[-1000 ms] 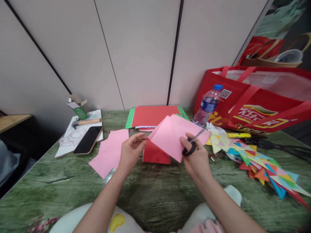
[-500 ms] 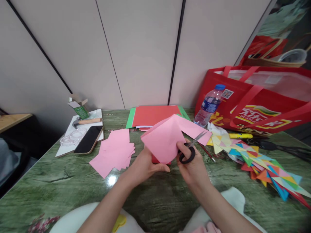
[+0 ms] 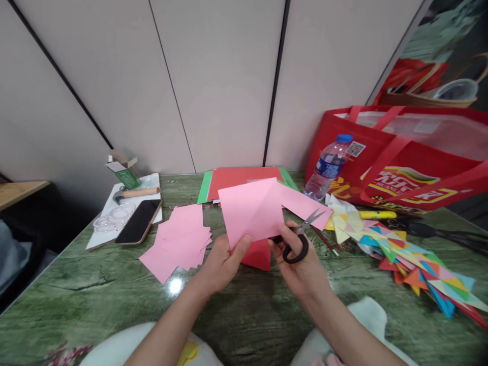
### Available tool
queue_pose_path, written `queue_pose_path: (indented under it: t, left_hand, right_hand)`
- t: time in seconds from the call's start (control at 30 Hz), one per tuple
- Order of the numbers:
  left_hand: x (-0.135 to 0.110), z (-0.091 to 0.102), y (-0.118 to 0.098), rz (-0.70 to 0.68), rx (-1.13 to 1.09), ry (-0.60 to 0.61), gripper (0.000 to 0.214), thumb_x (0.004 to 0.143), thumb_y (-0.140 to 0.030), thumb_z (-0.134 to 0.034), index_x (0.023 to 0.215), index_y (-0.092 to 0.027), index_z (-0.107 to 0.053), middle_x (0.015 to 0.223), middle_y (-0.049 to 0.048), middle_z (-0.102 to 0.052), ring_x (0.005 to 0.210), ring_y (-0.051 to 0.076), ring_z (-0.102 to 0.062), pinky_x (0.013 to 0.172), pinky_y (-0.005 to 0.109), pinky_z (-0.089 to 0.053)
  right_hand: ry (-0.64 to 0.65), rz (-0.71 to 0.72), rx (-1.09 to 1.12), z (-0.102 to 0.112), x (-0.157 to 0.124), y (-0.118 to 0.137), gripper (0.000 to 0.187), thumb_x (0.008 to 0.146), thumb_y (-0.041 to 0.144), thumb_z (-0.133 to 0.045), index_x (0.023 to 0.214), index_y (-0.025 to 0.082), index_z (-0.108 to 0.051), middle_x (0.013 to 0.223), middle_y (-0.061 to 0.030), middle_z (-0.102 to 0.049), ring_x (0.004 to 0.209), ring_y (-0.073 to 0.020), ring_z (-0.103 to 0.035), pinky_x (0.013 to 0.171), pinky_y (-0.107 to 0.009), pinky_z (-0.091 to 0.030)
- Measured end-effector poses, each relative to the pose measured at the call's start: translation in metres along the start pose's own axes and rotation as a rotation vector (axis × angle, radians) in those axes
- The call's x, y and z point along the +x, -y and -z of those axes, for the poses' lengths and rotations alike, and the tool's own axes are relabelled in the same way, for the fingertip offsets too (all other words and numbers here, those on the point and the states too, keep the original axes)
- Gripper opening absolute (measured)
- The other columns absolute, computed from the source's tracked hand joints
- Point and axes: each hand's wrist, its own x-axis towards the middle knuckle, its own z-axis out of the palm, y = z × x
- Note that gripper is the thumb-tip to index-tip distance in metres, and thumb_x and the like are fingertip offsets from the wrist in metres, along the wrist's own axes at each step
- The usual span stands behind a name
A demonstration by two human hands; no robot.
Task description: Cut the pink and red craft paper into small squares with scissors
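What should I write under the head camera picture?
Left hand holding pink paper, right hand holding scissors.

A white spot of glare marks the glossy worktop [image 3: 95,300] under soft light, the wide view stretched at its edges.

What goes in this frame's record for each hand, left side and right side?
Left hand: grips a flat pink paper sheet
Right hand: holds metal scissors with black plastic handles
Left side: overlapping pink paper pieces; black-screened flat smartphone
Right side: clear plastic bottle with blue cap; large red shopping bag
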Motion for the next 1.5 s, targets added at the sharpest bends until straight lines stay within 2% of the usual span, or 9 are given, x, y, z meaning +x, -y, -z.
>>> queue_pose_path:
  t: [0.17, 0.33, 0.6, 0.67, 0.8, 0.93, 1.1, 1.37, 1.5]
  left_hand:
    - [0.000, 0.006, 0.014, 0.074, -0.233, -0.082, 0.036, 0.079, -0.042, -0.047, 0.092, -0.013, -0.064, 0.089, 0.0061, -0.067, 0.087, 0.022, -0.058, 0.077, 0.031, -0.045]
    - [0.002, 0.007, 0.016, 0.071, -0.205, -0.159, 0.039, 0.077, -0.045, -0.051, 0.092, -0.012, -0.065, 0.088, 0.0072, -0.068, 0.085, 0.022, -0.060, 0.074, 0.031, -0.047]
    - [-0.006, -0.006, -0.002, 0.058, -0.252, 0.262, 0.053, 0.066, -0.048, -0.062, 0.110, -0.020, -0.055, 0.115, 0.0077, -0.059, 0.107, 0.025, -0.051, 0.091, 0.036, -0.041]
    - [-0.003, -0.014, -0.001, 0.196, -0.306, 0.138, 0.052, 0.065, -0.047, -0.064, 0.109, -0.020, -0.056, 0.115, 0.0082, -0.059, 0.111, 0.026, -0.049, 0.095, 0.038, -0.039]
    - [0.016, -0.028, -0.011, 0.375, -0.563, -0.418, 0.045, 0.068, -0.039, -0.064, 0.107, -0.019, -0.056, 0.118, 0.0083, -0.057, 0.110, 0.025, -0.050, 0.095, 0.038, -0.041]
    - [0.040, -0.031, -0.030, 0.388, -0.858, -0.445, 0.033, 0.068, -0.022, -0.065, 0.099, -0.015, -0.058, 0.109, 0.0091, -0.061, 0.092, 0.024, -0.061, 0.078, 0.042, -0.053]
    - [0.051, -0.029, -0.034, 0.354, -0.996, -0.396, 0.030, 0.070, -0.023, -0.064, 0.099, -0.015, -0.057, 0.108, 0.0081, -0.061, 0.088, 0.023, -0.062, 0.073, 0.043, -0.055]
    - [0.038, -0.021, -0.013, 0.305, -0.898, -0.288, 0.037, 0.065, -0.017, -0.068, 0.100, -0.017, -0.057, 0.082, 0.0020, -0.066, 0.072, 0.017, -0.064, 0.070, 0.040, -0.056]
    - [0.036, -0.019, -0.013, 0.342, -0.868, -0.374, 0.034, 0.062, -0.016, -0.070, 0.094, -0.014, -0.058, 0.072, 0.0004, -0.065, 0.060, 0.015, -0.063, 0.067, 0.040, -0.057]
  right_hand:
    - [-0.151, 0.024, 0.061, 0.007, 0.016, 0.008, 0.024, 0.054, 0.016, -0.076, 0.068, 0.018, -0.057, 0.063, 0.0084, -0.059, 0.052, -0.0051, -0.056, 0.046, -0.013, -0.049]
    - [-0.213, 0.154, -0.040, 0.007, 0.014, 0.003, 0.034, 0.050, 0.013, -0.078, 0.076, 0.020, -0.058, 0.061, 0.0092, -0.058, 0.046, -0.0037, -0.052, 0.040, -0.012, -0.042]
    - [-0.219, 0.405, -0.246, 0.003, 0.005, -0.004, 0.032, 0.055, 0.021, -0.075, 0.080, 0.019, -0.055, 0.057, 0.0084, -0.049, 0.045, -0.0042, -0.046, 0.042, -0.014, -0.036]
    - [-0.210, 0.447, -0.323, 0.003, 0.007, -0.004, 0.032, 0.057, 0.021, -0.075, 0.080, 0.018, -0.054, 0.057, 0.0082, -0.048, 0.045, -0.0045, -0.046, 0.042, -0.014, -0.036]
    - [-0.182, 0.518, -0.428, 0.005, 0.015, -0.003, 0.030, 0.059, 0.025, -0.074, 0.080, 0.018, -0.053, 0.056, 0.0084, -0.048, 0.043, -0.0054, -0.045, 0.041, -0.016, -0.037]
    - [-0.232, 0.590, -0.361, 0.011, 0.033, 0.005, 0.032, 0.055, 0.021, -0.075, 0.078, 0.017, -0.054, 0.054, 0.0099, -0.046, 0.043, -0.0036, -0.044, 0.041, -0.014, -0.036]
    - [-0.229, 0.585, -0.301, 0.016, 0.046, 0.012, 0.032, 0.055, 0.020, -0.075, 0.079, 0.017, -0.053, 0.058, 0.0085, -0.053, 0.048, -0.0053, -0.052, 0.049, -0.017, -0.045]
    - [-0.173, 0.492, -0.304, 0.010, 0.035, 0.002, 0.031, 0.057, 0.019, -0.075, 0.080, 0.017, -0.054, 0.057, 0.0093, -0.052, 0.045, -0.0054, -0.055, 0.046, -0.017, -0.046]
    - [-0.158, 0.484, -0.306, 0.011, 0.035, 0.001, 0.030, 0.057, 0.019, -0.075, 0.080, 0.018, -0.055, 0.061, 0.0091, -0.053, 0.047, -0.0049, -0.055, 0.048, -0.016, -0.047]
